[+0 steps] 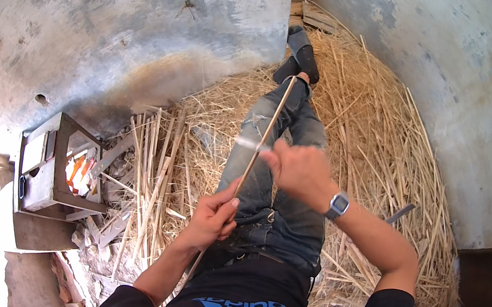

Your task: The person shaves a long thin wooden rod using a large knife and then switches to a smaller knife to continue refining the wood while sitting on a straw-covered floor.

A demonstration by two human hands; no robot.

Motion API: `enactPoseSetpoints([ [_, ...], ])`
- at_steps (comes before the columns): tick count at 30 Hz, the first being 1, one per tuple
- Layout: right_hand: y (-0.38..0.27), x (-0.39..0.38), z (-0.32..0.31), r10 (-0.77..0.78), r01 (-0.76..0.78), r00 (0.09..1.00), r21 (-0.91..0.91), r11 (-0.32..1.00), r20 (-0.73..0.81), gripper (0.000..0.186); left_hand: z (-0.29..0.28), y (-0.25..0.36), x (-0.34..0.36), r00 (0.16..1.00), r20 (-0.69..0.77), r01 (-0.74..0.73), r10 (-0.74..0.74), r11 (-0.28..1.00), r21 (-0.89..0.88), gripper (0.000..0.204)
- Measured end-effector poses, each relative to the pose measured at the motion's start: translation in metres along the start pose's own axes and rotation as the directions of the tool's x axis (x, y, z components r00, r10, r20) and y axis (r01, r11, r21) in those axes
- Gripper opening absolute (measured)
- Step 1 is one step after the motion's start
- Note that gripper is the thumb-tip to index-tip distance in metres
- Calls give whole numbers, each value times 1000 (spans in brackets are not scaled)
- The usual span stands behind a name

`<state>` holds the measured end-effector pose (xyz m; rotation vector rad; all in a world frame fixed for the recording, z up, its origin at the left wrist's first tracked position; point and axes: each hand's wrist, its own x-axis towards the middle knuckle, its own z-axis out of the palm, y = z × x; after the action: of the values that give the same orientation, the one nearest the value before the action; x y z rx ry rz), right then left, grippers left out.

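A long, thin, pale wooden strip [275, 112] runs lengthwise over my jeans, from near my ankles back toward my waist. My left hand [215, 217] is closed around its lower part, with the thumb along it. Higher up, my right hand [302, 173] grips a knife [248, 143] whose light blade lies across the strip; the blade is slightly blurred and its handle is hidden in my fist.
Straw and shavings [369, 129] cover the floor around my legs, with loose strips [149, 182] at the left. A small wooden box-like frame [60, 200] with orange items stands beside a bright opening. Concrete walls [120, 6] curve around the back; stacked wood [316, 18] lies beyond my feet.
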<state>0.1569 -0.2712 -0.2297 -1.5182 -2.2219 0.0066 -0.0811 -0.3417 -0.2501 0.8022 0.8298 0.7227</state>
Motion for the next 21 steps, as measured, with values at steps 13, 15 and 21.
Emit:
enactPoseSetpoints([
  [13, 66, 32, -1, 127, -139, 988, -143, 980, -90, 54, 1, -15, -12, 990, -85, -82, 108, 959, 271, 50],
  [15, 32, 21, -1, 8, -12, 999, -132, 991, -31, 54, -4, -16, -9, 990, -85, -85, 111, 960, 265, 50],
  [21, 118, 57, -31, 251, -270, 956, -130, 954, -151, 56, -15, -20, -22, 998, 38, -57, 53, 992, 111, 50],
])
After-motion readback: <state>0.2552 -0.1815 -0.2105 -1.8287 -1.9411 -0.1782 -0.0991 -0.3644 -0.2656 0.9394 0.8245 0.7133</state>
